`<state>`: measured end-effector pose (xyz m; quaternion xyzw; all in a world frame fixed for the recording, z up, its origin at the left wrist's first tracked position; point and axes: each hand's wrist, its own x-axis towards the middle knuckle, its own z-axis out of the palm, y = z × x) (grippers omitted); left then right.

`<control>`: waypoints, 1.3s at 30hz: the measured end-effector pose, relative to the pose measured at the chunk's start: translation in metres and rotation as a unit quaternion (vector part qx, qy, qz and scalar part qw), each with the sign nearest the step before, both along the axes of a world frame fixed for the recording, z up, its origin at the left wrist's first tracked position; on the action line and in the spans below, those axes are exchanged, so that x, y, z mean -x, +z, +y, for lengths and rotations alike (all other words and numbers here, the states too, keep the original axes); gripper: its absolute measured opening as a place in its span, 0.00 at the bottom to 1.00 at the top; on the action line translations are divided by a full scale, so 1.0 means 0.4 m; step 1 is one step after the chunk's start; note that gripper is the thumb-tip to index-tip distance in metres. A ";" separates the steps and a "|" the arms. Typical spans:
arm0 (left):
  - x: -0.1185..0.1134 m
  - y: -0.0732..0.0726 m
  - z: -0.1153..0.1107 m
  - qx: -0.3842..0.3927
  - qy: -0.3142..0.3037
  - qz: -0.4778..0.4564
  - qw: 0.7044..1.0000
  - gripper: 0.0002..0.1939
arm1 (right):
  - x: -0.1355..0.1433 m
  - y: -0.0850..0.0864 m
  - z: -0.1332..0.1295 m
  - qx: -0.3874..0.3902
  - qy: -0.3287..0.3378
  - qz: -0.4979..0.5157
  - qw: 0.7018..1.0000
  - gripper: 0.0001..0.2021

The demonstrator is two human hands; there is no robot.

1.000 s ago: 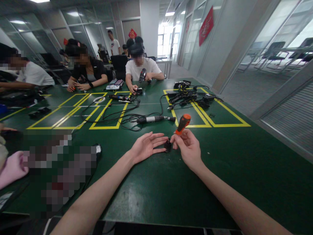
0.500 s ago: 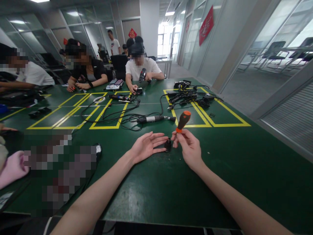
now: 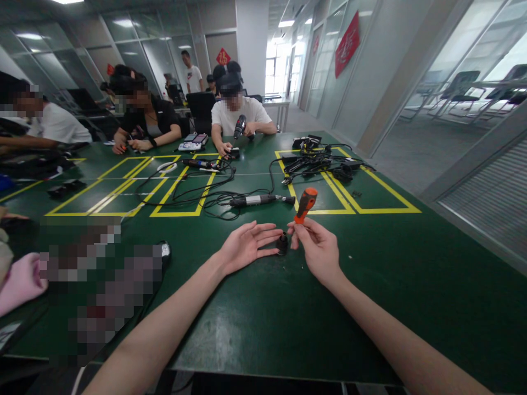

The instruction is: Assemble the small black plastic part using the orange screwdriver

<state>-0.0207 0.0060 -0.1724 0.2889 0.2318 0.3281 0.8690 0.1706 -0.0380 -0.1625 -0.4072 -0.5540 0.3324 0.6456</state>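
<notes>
My left hand [image 3: 247, 247] is palm up with its fingers stretched out. Its fingertips are at a small black round part [image 3: 282, 244] that stands on the green table [image 3: 247, 318]. To the right of that part, my right hand [image 3: 319, 247] is closed on a screwdriver [image 3: 306, 205] with an orange and black handle. The handle points up and leans slightly right, while the fingers hide the shaft.
Beyond my hands lies a grey and black power tool [image 3: 257, 201] with cables. A heap of black cables [image 3: 317, 159] is at the back right. Across the table a person [image 3: 241, 112] holds a drill [image 3: 240, 126]. Pink cloth [image 3: 25, 282] lies at left.
The screwdriver handle has shifted slightly left and down with my right hand. My left hand and the black part are nearly unchanged.
</notes>
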 end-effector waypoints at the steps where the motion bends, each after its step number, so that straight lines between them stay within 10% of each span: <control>1: 0.000 0.001 0.000 0.002 0.000 0.000 1.000 0.21 | -0.001 0.000 0.000 0.001 -0.001 0.002 1.000 0.16; 20: 0.002 -0.004 -0.004 -0.010 0.000 0.008 1.000 0.21 | 0.004 -0.008 -0.001 0.015 0.014 0.024 0.999 0.15; 28: -0.012 -0.007 -0.026 -0.140 0.030 0.080 0.986 0.18 | 0.010 -0.016 -0.004 0.016 -0.014 0.043 0.999 0.13; 39: -0.030 -0.003 -0.058 -0.479 0.047 0.365 0.797 0.17 | -0.003 -0.017 -0.005 0.014 -0.005 0.029 0.999 0.13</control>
